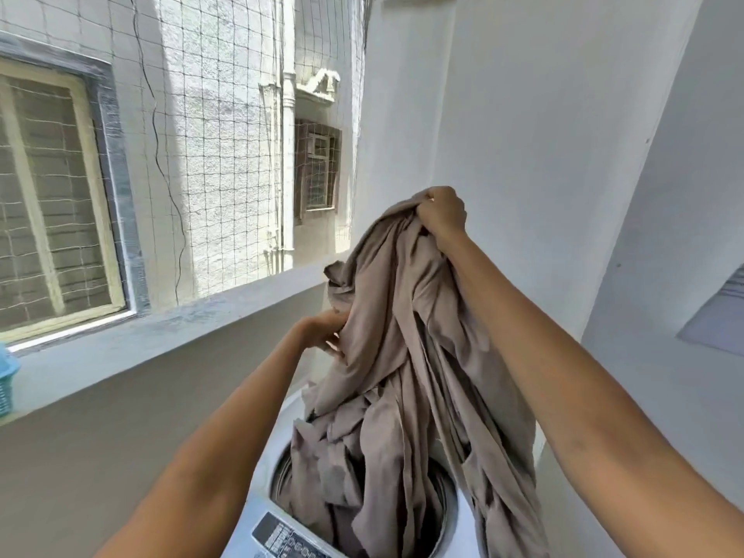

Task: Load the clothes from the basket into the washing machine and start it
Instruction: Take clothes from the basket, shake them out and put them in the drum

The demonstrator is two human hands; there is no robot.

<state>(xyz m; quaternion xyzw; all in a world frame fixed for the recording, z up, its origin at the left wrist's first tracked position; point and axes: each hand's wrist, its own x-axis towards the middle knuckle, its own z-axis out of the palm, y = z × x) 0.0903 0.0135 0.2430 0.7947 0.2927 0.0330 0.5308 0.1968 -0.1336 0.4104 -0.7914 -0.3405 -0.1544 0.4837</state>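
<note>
Right now both hands grip the beige cloth (406, 356) above the washing machine (453, 513): right hand (441, 213) high, left hand (322, 330) lower. Risk: the part hanging outside the drum could slip over the rim.

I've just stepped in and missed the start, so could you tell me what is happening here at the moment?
A person is feeding a large beige cloth into a top-loading washing machine. The right hand grips its top, held high, while the left hand holds a fold lower down. The cloth's lower part already sits in the drum; some drapes over the rim. A blue basket stands on the ledge at far left.
</note>
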